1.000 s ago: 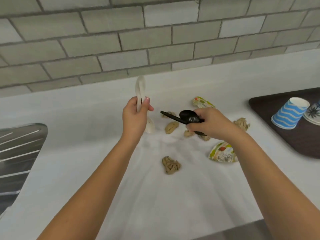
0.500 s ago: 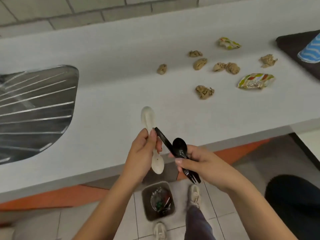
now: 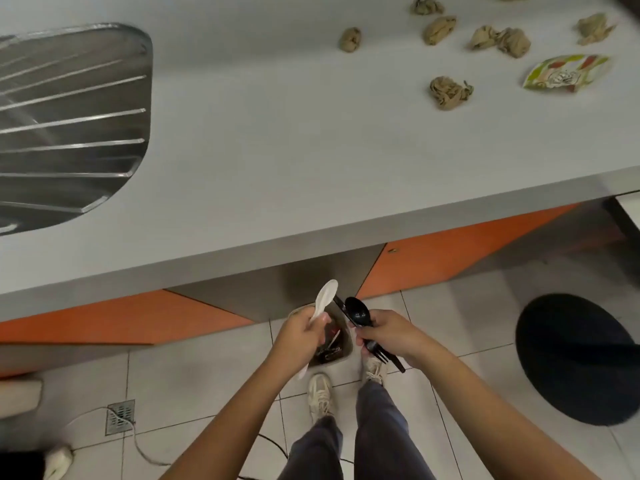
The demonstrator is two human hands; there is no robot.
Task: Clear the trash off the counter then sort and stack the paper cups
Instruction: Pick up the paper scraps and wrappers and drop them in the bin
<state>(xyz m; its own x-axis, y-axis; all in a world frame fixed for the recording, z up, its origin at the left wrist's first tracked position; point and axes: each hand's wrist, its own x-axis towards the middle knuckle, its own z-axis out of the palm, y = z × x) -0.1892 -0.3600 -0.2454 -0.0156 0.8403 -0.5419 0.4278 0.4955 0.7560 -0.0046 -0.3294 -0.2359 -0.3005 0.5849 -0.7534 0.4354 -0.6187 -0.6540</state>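
My left hand (image 3: 300, 336) grips white plastic spoons (image 3: 325, 299), held over a small trash bin (image 3: 341, 346) on the floor below the counter edge. Beside it, my right hand (image 3: 388, 336) grips black plastic cutlery (image 3: 358, 312), a spoon and a fork, also above the bin. On the grey counter (image 3: 277, 168), at the upper right, lie several crumpled brown paper balls (image 3: 449, 92) and a flattened printed paper cup (image 3: 566, 72). The bin holds dark scraps.
A steel sink drainboard (image 3: 69, 116) fills the counter's left side. Orange panels (image 3: 114, 318) run under the counter. A round black stool seat (image 3: 575, 358) stands at the right. My feet (image 3: 320, 393) stand by the bin; a floor drain (image 3: 119, 415) and a cable lie left.
My view has tipped down from the counter to the floor. Both hands carried the cutlery off the counter and down over the trash bin.
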